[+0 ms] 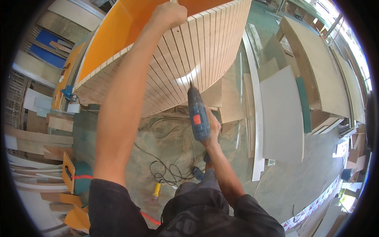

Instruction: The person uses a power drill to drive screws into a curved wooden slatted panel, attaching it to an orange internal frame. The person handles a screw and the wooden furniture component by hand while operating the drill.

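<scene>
Drill in R hand's grip, bit at lower face of curved grooved panel. L hand closed at panel's top edge; can't tell what's in it, if anything. Underfoot: looped blk cord, yel. connector on flr. Lg. pale board to R; orange offcuts lower L.

Left arm stretched far out, right arm tucked in closer.
Over there, the left arm runs long and nearly straight, slanting a little rightward up to the left hand, whose fingers are curled in tight with the back of the hand uppermost. The right forearm angles inward to the right hand, held lower before the body, closed in a grip, its fingers mostly hidden.
</scene>
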Demonstrator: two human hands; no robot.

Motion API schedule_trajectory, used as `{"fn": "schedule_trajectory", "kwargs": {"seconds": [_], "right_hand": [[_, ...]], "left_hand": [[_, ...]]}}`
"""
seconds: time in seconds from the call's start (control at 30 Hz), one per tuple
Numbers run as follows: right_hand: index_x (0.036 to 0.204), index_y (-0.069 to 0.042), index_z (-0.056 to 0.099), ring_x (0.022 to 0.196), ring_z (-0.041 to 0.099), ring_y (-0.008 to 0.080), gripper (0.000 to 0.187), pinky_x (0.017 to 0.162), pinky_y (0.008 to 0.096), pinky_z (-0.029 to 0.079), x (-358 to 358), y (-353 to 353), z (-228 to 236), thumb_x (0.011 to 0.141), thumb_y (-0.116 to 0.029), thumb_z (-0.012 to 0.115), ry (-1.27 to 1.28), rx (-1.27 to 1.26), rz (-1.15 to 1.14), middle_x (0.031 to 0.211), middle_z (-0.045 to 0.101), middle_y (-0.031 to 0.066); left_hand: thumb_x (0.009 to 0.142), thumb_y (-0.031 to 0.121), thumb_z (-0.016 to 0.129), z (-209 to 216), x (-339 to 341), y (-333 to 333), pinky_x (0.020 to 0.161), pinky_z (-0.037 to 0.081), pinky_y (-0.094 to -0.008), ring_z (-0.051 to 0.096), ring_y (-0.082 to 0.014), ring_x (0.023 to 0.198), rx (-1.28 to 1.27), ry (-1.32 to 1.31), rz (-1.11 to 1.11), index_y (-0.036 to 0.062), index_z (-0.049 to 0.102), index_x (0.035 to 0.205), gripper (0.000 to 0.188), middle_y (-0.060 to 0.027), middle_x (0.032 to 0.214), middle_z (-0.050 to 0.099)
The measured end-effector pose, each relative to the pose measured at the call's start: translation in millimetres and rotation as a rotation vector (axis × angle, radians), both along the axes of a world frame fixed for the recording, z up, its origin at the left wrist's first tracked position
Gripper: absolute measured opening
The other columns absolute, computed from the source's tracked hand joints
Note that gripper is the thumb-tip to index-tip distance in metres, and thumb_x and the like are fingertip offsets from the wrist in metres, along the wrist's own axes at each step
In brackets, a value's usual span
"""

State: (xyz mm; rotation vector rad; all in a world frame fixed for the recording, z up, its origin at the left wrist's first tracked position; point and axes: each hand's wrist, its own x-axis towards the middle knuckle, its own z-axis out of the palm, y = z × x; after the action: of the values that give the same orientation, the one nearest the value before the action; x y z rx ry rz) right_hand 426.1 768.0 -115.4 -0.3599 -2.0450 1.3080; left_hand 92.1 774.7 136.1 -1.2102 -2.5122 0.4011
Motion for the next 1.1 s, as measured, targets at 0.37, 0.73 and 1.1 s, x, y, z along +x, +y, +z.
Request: {"fn": "schedule_trajectory", "kwargs": {"seconds": [0.37,0.73,1.1], "right_hand": [[0.131,0.003,0.063,0.097,0.071,0.0166,0.048,0.091,0.0305,0.054,58.3,-26.2,-124.8,0.086,-0.007,0.079,0.000,-0.204,-0.065,0.110,0.074,0.0115],[0.130,0.003,0.063,0.093,0.070,0.0166,0.049,0.089,0.0288,0.053,0.7,-15.9,-175.3,0.085,-0.006,0.080,-0.002,-0.449,-0.042,0.107,0.074,0.0119],[0.133,0.002,0.062,0.099,0.073,0.0219,0.053,0.090,0.0322,0.055,-19.4,-34.0,-177.2,0.083,-0.005,0.079,0.070,-0.339,-0.096,0.112,0.074,0.0154]], "left_hand": [[0.090,0.018,0.051,-0.5,27.8,-24.9,0.084,0.058,-0.0504,0.074,-0.0392,0.096,0.019,0.034,0.128,-0.0018,0.078,0.097,0.034,-0.0254,0.101,0.074],[0.090,0.017,0.051,1.2,50.2,-35.9,0.083,0.058,-0.0502,0.074,-0.0394,0.095,0.081,0.075,0.102,-0.0021,0.078,0.096,0.033,-0.0257,0.101,0.074],[0.090,0.017,0.051,4.6,55.8,-40.2,0.083,0.058,-0.0500,0.074,-0.0395,0.095,0.089,0.084,0.095,-0.0023,0.078,0.095,0.033,-0.0260,0.100,0.074]]}}
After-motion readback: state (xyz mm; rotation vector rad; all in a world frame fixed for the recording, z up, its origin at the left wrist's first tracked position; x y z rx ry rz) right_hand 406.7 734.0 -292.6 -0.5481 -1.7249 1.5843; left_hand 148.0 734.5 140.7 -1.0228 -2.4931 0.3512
